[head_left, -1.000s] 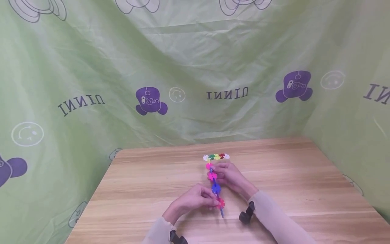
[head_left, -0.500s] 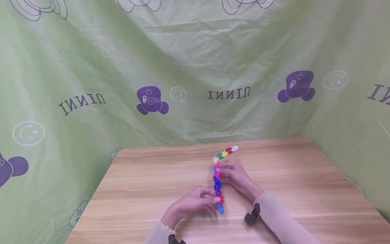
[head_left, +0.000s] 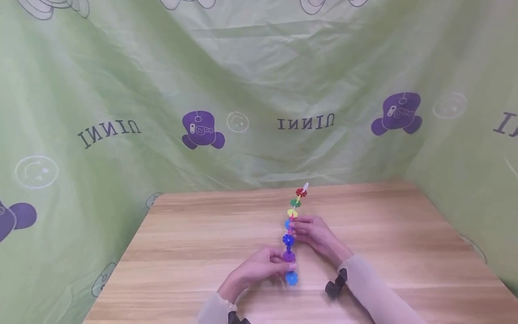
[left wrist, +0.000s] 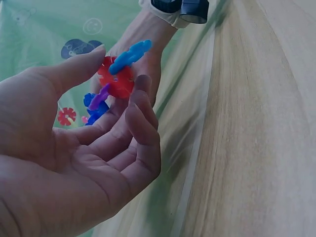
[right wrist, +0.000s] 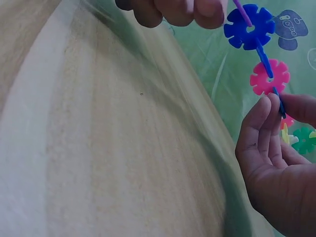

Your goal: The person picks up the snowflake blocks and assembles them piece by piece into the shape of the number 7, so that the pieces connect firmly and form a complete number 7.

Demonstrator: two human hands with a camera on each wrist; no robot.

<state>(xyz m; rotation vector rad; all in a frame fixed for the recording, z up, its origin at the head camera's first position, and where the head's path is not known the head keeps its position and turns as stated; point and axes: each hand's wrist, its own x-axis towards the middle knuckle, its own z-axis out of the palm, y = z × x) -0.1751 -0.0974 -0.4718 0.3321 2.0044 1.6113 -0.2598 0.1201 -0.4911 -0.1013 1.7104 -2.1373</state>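
Observation:
A chain of interlocking snowflake discs (head_left: 288, 240) in several colours runs away from the person, held in both hands over the table. With thumb and fingertips, my left hand (head_left: 259, 266) pinches a red disc (left wrist: 117, 81) near the chain's near end. Beyond that grip, a light blue disc (head_left: 291, 277) forms the end. Farther along, my right hand (head_left: 317, 233) pinches a blue disc (right wrist: 282, 104) beside a pink one (right wrist: 271, 76). Past the right hand, yellow, green, red (head_left: 301, 192) and white discs follow. Fingers partly hide the red disc in the head view.
A wood-grain table (head_left: 182, 234) lies under both hands. Green printed cloth (head_left: 251, 67) hangs behind and along the sides. Black wrist cameras (head_left: 333, 288) are strapped over the light sleeves.
The chain's far part has swung from lying crosswise to pointing away, nearly in line with the rest. The discs have turned. My right hand has shifted slightly rightward; the left stays nearly in place.

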